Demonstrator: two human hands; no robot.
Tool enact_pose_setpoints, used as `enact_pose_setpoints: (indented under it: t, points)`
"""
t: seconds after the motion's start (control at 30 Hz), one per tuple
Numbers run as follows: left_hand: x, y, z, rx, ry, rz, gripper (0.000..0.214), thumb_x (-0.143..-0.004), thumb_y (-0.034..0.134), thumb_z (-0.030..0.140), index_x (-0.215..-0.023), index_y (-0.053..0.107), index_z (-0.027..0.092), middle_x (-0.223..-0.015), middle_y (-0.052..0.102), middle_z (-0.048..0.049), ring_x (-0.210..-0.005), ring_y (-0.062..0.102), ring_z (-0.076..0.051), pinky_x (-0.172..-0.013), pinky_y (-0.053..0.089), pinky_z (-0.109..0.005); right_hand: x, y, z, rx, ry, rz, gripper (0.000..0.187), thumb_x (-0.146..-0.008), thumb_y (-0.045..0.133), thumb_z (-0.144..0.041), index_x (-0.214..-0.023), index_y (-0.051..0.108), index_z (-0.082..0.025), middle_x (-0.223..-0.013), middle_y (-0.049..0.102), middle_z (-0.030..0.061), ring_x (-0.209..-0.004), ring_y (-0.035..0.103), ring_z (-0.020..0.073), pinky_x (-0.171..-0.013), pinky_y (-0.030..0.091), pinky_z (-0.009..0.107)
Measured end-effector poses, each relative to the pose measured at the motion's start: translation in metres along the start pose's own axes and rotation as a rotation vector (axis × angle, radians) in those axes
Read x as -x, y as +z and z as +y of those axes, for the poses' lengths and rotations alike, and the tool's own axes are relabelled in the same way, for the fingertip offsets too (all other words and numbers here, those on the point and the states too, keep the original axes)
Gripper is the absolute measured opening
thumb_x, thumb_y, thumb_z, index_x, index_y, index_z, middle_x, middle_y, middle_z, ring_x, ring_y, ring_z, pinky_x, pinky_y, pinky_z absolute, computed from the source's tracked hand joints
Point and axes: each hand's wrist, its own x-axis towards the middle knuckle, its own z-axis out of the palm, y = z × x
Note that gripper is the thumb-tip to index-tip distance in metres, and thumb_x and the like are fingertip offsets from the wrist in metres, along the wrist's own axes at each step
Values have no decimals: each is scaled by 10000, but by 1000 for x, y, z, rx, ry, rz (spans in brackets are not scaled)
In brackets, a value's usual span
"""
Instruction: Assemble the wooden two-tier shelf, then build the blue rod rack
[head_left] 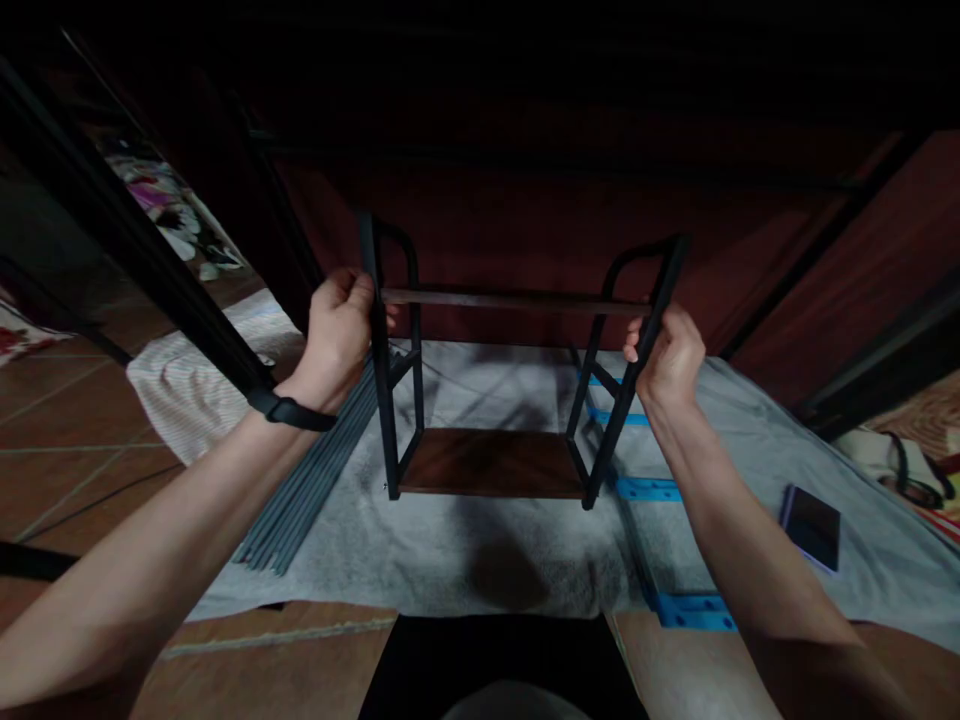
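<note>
A small two-tier shelf rack with black metal side frames (387,420) stands upright before me, its frames leaning slightly outward at the top. The lower brown board (491,465) spans the bottom. Seen nearly edge-on, the upper board (510,299) runs between the frames. My left hand (341,325), a black band on its wrist, is closed around the left frame at upper-board height. On the opposite side, my right hand (671,350) grips the right frame at a similar height, its fingertips showing on the inner side. Some fingers of both hands are hidden behind the metal.
A grey cloth (510,585) lies under the rack on the tiled floor. Several thin grey rods (319,485) lie at left. Blue-ended ladder-like parts (649,489) and a phone (811,528) are at right. Dark reddish panels (487,235) stand behind; a dark post (161,260) slants at left.
</note>
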Motion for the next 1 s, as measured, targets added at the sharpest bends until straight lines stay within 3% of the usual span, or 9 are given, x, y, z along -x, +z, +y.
enact_pose_setpoints:
  t: [0.17, 0.33, 0.5, 0.7, 1.0]
  points:
    - [44, -11, -10, -4, 37, -6, 229, -923, 597, 398, -1047, 611, 206, -814, 622, -1, -715, 666, -155, -620, 501, -229, 28, -11, 6, -61, -96, 78, 263, -897, 536, -474, -883, 600, -220, -617, 580, -46, -425, 502, 76, -332, 348, 160]
    - [78, -26, -23, -37, 70, 15, 370, -914, 600, 487, -1166, 607, 216, -864, 653, -15, -756, 677, -178, -673, 538, -266, 54, -22, 12, -75, -96, 138, 284, -861, 563, -478, -884, 637, -205, -680, 622, -25, -429, 513, 75, -324, 337, 173]
    - [95, -40, -30, -69, 131, 19, 400, -918, 593, 513, -1173, 605, 205, -900, 646, -21, -782, 667, -180, -733, 549, -296, 76, -28, 15, -120, -84, 189, 252, -832, 591, -439, -869, 659, -199, -728, 648, -17, -430, 522, 81, -326, 342, 192]
    - [119, -58, -27, -310, 220, 83, 339, -939, 538, 495, -1104, 633, 215, -991, 644, -29, -964, 611, -221, -918, 501, -351, 101, -38, 10, -100, -44, 172, 227, -855, 577, -415, -872, 661, -206, -741, 636, -17, -446, 544, 95, -377, 392, 226]
    - [141, -78, -38, -274, 136, 33, 358, -925, 575, 479, -1173, 616, 225, -997, 657, -23, -938, 624, -211, -926, 491, -341, 120, -50, 8, -11, -27, 124, 287, -839, 659, -486, -983, 574, -253, -813, 610, -44, -657, 624, 125, -652, 536, 277]
